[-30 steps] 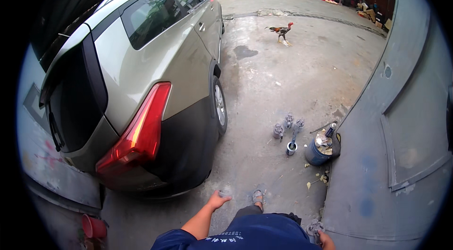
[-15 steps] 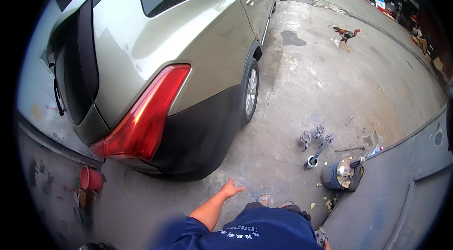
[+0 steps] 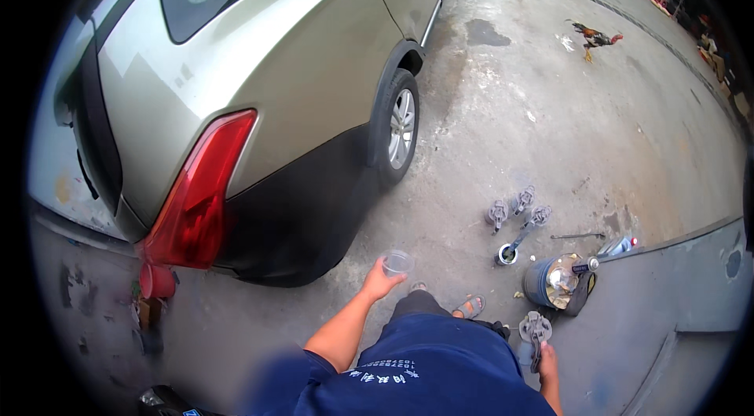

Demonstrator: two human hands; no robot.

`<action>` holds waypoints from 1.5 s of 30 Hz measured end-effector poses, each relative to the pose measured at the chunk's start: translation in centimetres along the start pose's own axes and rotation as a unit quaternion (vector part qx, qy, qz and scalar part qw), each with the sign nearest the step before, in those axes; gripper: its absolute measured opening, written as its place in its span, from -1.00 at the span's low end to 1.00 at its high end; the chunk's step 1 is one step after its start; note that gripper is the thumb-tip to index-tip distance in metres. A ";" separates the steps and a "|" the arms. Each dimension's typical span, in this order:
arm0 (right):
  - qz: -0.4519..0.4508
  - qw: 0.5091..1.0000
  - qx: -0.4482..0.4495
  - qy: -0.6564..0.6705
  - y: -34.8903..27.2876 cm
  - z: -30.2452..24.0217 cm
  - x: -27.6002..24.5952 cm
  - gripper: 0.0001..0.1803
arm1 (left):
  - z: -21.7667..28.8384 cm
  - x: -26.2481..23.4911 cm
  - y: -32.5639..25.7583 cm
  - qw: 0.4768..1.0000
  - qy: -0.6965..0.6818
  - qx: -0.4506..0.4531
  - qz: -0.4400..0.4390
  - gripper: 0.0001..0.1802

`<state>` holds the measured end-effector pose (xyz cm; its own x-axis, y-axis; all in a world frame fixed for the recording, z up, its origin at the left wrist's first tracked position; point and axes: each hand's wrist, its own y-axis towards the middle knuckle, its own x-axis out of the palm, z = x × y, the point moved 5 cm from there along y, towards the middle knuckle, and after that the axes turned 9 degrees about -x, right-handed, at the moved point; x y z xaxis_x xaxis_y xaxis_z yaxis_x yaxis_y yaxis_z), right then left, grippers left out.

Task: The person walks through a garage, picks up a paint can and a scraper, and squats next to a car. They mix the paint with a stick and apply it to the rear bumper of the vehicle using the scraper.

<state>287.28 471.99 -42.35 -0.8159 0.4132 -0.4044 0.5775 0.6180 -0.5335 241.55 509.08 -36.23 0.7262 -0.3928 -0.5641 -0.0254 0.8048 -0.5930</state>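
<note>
My left hand point(image 3: 380, 282) is raised in front of me, holding a small clear plastic cup point(image 3: 397, 263) by its side. Low at my right side, my right hand point(image 3: 547, 359) grips a grey metal engine part point(image 3: 535, 331) shaped like a piston with its rod. Straight ahead of my left hand is the black rear bumper point(image 3: 306, 220) of a beige car point(image 3: 267, 78), beside its red tail light point(image 3: 196, 196). My dark blue shirt fills the bottom of the view, and a sandalled foot point(image 3: 470, 307) shows just beyond it.
Several more grey piston parts point(image 3: 518, 208) lie on the concrete ahead to the right, next to a round metal can point(image 3: 559, 282) and a thin rod point(image 3: 577, 236). A grey raised slab point(image 3: 691, 298) runs along the right. A rooster point(image 3: 595, 37) walks far off. A red container point(image 3: 155, 281) sits under the car's rear.
My view has swung down and closer to the car's rear. My left hand, with nothing seen in it before, now holds the clear cup, and my right hand with the metal part has come into view.
</note>
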 end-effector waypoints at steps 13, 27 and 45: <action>0.124 0.871 -0.363 -0.308 -5.0 -38.1 -2.0 -0.30 | 18.0 4.7 3.5 0.933 -0.073 0.338 -0.103 -0.12; 0.127 0.755 -0.513 -0.387 -10.7 -51.6 3.2 -0.48 | 22.3 6.0 0.6 0.845 -0.104 0.479 -0.214 -0.08; 0.124 0.746 -0.491 -0.433 -11.6 -51.3 4.8 -0.68 | 22.1 6.8 -2.4 0.809 -0.091 0.518 -0.263 -0.06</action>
<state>275.18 501.12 -0.01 -0.1169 0.2718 -0.9552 0.0606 0.9620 0.2663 261.75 514.30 -25.95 0.5414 -0.8056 -0.2407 0.8405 0.5259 0.1306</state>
